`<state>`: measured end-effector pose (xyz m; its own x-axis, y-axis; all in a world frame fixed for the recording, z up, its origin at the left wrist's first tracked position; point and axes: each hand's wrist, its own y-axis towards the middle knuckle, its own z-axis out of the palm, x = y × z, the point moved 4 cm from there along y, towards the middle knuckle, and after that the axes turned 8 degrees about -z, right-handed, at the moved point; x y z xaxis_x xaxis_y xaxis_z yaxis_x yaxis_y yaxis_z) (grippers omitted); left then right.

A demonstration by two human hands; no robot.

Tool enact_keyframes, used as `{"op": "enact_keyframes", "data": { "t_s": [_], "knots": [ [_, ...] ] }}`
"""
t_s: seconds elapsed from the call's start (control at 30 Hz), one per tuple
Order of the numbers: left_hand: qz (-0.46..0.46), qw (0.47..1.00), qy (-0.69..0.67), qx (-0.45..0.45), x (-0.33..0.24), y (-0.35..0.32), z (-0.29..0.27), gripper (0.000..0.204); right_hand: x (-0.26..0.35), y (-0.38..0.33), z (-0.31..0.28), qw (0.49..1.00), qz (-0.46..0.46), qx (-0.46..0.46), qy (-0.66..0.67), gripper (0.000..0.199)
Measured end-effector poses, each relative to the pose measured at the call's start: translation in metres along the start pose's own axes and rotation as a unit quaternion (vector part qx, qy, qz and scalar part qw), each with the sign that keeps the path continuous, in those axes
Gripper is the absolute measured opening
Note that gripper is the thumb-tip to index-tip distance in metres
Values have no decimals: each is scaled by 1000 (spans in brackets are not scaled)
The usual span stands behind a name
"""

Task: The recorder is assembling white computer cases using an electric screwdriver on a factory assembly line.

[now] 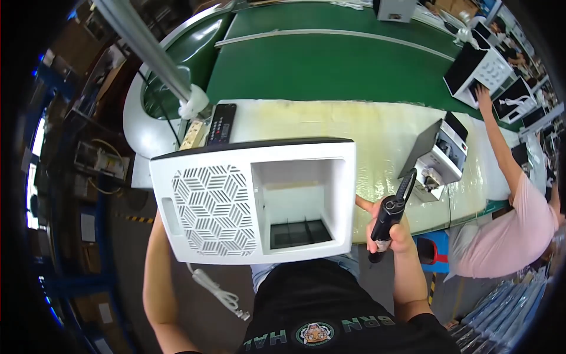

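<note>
A white box-shaped appliance housing is tilted up in front of me, with a patterned vent panel on its left and an open cavity on its right. My left forearm reaches behind the housing's left side; that hand and its fingers are hidden. In my right hand is a black electric screwdriver, gripped just right of the housing, its tip down and its cord rising from the top. One finger of this hand stretches toward the housing's right side. Below the housing hangs a bundled white power cord.
A grey-and-white device stands on the film-covered bench. A black control panel lies behind the housing, near a metal pole. Beyond runs a green conveyor. At right, a co-worker in a pink shirt reaches toward another white housing.
</note>
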<state>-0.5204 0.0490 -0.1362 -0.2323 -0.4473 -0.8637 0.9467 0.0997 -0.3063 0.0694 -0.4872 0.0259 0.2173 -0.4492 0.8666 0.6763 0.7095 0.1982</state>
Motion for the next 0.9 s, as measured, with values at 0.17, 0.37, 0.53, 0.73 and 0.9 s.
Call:
{"op": "enact_keyframes", "data": {
  "t_s": [0.17, 0.37, 0.53, 0.73, 0.9],
  "knots": [
    [-30, 992, 120, -23, -110, 222, 78, 44, 20, -24, -10, 995, -26, -81, 42, 65],
    [-65, 961, 261, -62, -196, 385, 196, 45, 38, -41, -40, 979, -71, -188, 30, 66],
    [-96, 922, 371, -60, -176, 362, 261, 46, 42, -30, -73, 956, -35, -279, -83, 78],
    [-115, 871, 475, -58, -228, 410, 289, 47, 109, -18, -88, 965, -156, -186, -97, 64],
    [46, 784, 597, -164, -333, 441, 400, 28, 186, -24, -69, 732, -447, -370, -357, 66]
  ]
}}
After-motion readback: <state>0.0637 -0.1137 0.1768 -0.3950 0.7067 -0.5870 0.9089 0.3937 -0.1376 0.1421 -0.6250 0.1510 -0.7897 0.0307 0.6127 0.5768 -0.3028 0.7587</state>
